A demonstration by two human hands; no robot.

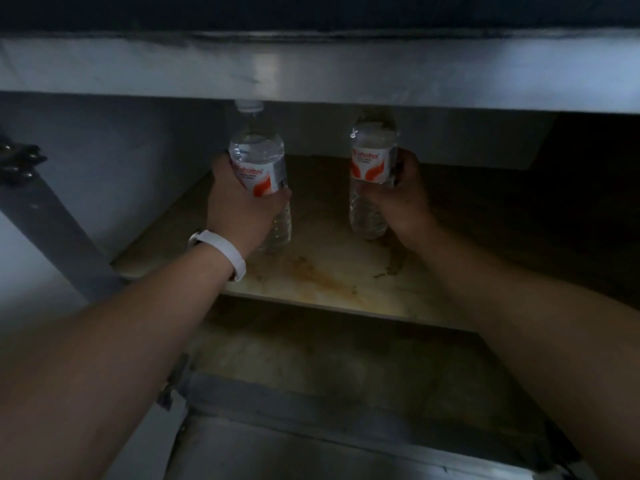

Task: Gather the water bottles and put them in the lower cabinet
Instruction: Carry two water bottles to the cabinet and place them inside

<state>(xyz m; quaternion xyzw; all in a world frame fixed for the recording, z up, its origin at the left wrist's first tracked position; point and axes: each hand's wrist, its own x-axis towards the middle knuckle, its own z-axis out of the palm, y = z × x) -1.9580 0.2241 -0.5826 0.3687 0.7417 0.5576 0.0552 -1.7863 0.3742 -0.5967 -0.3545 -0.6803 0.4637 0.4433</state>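
- Got one water bottle in each hand, both inside the lower cabinet, upright over the stained shelf (pixel 322 271).
- My left hand (pixel 239 209) has its fingers wrapped round the left bottle (pixel 258 157) at the label; its base looks right at the shelf.
- My right hand (pixel 401 199) is gripping the right bottle (pixel 372 161) the same way, well apart from the other.
- The caps sit close under the cabinet's top edge (pixel 311 74), so I'd keep them low and vertical.
- Best bet: feel each base sit flat before letting go, so nothing tips.
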